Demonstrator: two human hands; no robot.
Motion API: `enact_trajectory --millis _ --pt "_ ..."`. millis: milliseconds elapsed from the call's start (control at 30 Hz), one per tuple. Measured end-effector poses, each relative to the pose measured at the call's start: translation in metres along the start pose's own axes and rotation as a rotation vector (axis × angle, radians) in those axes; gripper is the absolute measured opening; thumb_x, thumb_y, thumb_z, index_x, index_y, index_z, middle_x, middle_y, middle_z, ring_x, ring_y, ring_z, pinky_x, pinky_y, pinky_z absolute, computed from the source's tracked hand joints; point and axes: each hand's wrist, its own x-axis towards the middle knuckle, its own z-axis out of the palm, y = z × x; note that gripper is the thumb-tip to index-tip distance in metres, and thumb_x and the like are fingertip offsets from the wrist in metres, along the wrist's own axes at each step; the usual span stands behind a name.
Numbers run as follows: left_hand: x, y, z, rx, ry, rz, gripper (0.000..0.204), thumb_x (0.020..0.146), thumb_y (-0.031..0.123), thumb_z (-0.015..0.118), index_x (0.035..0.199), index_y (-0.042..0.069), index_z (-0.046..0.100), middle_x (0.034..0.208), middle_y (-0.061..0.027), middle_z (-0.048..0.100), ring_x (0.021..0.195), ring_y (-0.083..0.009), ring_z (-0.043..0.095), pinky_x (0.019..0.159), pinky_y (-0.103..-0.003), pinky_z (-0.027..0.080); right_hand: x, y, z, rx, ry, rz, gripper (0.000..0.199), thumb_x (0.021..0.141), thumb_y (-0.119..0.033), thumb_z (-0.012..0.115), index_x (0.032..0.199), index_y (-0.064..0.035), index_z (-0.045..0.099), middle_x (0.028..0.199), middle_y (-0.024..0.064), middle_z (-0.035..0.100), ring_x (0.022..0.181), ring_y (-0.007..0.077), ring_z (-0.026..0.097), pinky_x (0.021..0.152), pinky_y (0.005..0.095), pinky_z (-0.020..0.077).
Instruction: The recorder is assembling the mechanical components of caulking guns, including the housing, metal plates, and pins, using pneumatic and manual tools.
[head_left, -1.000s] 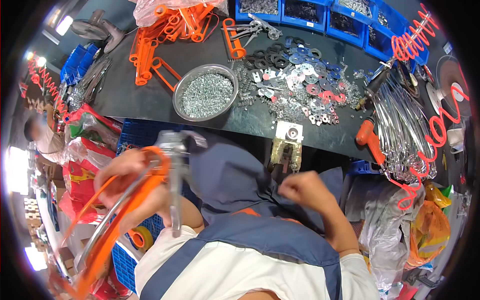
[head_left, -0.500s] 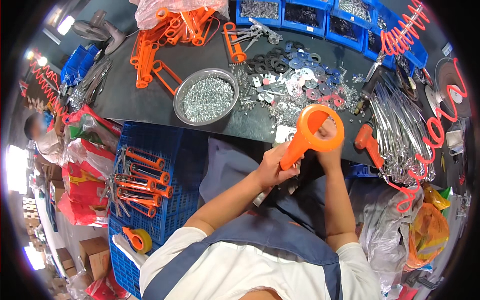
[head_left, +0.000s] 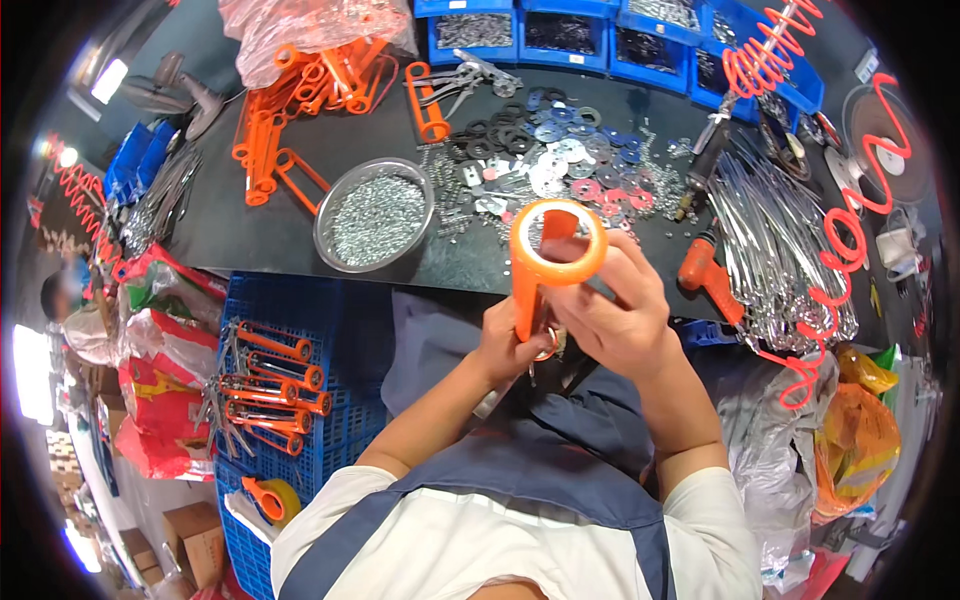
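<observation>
Both hands grip orange ring-headed tool (head_left: 548,262) upright: right hand (head_left: 618,318) wrapped around ring, left hand (head_left: 510,345) pinching handle. Screw bowl (head_left: 375,213) at ten o'clock.

Packages: 1 clear plastic bag (head_left: 300,25) of orange parts, bench top left. Red-and-green printed sacks (head_left: 160,370), floor left of blue crate. 2 brown cardboard boxes (head_left: 195,535), lower left. Orange plastic bag (head_left: 860,440), lower right.
</observation>
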Motion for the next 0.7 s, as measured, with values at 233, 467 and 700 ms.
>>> enact_trajectory --millis 233,467,700 --pt "0.004 -0.011 -0.017 -0.030 -0.117 -0.145 0.047 0.085 0.027 0.060 0.119 -0.001 0.044 0.106 -0.0088 0.055 0.098 -0.0174 0.055 0.082 -0.032 0.045 -0.042 0.107 -0.049 -0.055 0.479 0.799 0.024 0.091 -0.011 0.052 0.106 0.0082 0.058 0.088 0.0123 0.064 0.078 0.0171 0.060 0.073 0.0284 0.0480" --pt "-0.002 -0.020 -0.003 -0.138 -0.024 -0.082 0.058 0.081 0.032 0.067 0.123 0.001 0.042 0.106 -0.0082 0.055 0.094 -0.0157 0.054 0.081 -0.031 0.046 -0.152 0.254 -0.088 0.300 0.272 1.500 0.034 0.081 -0.018 0.064 0.104 0.0053 0.054 0.078 0.0117 0.059 0.070 0.0238 0.058 0.063 0.0350 0.0468" --pt "0.002 -0.014 0.002 -0.250 0.083 -0.052 0.046 0.079 0.020 0.065 0.116 -0.005 0.051 0.105 -0.0103 0.058 0.093 -0.0185 0.059 0.084 -0.034 0.048 -0.087 0.184 -0.069 1.708 0.742 0.668 0.074 0.079 -0.038 0.064 0.122 0.0171 0.040 0.123 0.0236 0.048 0.127 0.0353 0.036 0.110 0.0602 0.0152"
